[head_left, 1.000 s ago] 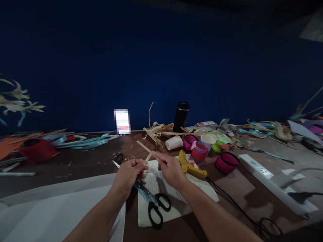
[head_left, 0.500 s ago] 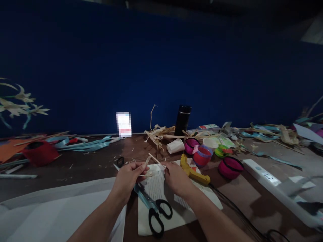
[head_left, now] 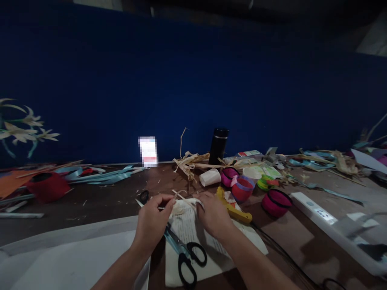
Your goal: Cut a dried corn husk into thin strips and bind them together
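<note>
Gripping a thin pale stick (head_left: 185, 199) above the printed paper (head_left: 208, 270), left of the yellow glue gun (head_left: 238, 214), the right hand (head_left: 213, 213) sits near the left hand (head_left: 154, 216), which pinches a curled strip (head_left: 182, 192).

From my end, head cam's got my left hand (head_left: 155, 213) pinching a curled pale strip (head_left: 182, 191), right hand (head_left: 213, 212) gripping a thin stick (head_left: 188, 201) right by it. Scissors (head_left: 183, 246) lie across the printed paper (head_left: 213, 270), yellow glue gun (head_left: 235, 211) just right of them. White cup (head_left: 210, 177)'s tipped over near a black bottle (head_left: 218, 147).
</note>
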Motion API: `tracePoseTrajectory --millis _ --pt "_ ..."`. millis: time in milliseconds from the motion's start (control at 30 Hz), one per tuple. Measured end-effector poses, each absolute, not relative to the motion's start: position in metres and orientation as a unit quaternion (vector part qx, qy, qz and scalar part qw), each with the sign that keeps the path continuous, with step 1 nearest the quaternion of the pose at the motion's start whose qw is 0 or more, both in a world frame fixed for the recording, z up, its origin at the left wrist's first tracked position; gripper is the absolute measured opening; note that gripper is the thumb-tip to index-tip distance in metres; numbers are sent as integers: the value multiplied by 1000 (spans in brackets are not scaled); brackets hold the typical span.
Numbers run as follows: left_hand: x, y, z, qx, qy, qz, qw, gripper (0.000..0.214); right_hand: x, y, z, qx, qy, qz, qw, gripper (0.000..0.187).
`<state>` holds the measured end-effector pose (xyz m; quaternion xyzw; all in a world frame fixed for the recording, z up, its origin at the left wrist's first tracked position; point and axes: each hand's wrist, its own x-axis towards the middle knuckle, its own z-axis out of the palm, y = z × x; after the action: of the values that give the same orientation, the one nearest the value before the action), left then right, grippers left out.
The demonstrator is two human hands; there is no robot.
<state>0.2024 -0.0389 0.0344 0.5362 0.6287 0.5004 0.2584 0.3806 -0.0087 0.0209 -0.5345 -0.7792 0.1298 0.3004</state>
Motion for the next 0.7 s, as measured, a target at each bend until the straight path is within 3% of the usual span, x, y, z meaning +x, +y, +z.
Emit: tracePoseTrajectory --millis 67,133,233,300,433,700 --pt "204 -43 35 571 622 505 181 16 376 -11 26 -501 -761 175 374 25" --pt "205 -46 35 618 605 493 94 14 369 -13 29 -475 -713 296 423 21" --pt "205 -48 33 685 565 459 -35 12 356 -17 29 -455 -601 486 442 20" --pt "205 -49 32 718 536 434 -96 12 350 -19 27 -444 -548 551 446 23" --pt "206 -51 28 770 495 375 -142 13 347 -22 23 -422 -503 599 459 27" --pt "211 -51 24 784 504 342 -122 17 350 -14 16 -459 -491 582 457 31"
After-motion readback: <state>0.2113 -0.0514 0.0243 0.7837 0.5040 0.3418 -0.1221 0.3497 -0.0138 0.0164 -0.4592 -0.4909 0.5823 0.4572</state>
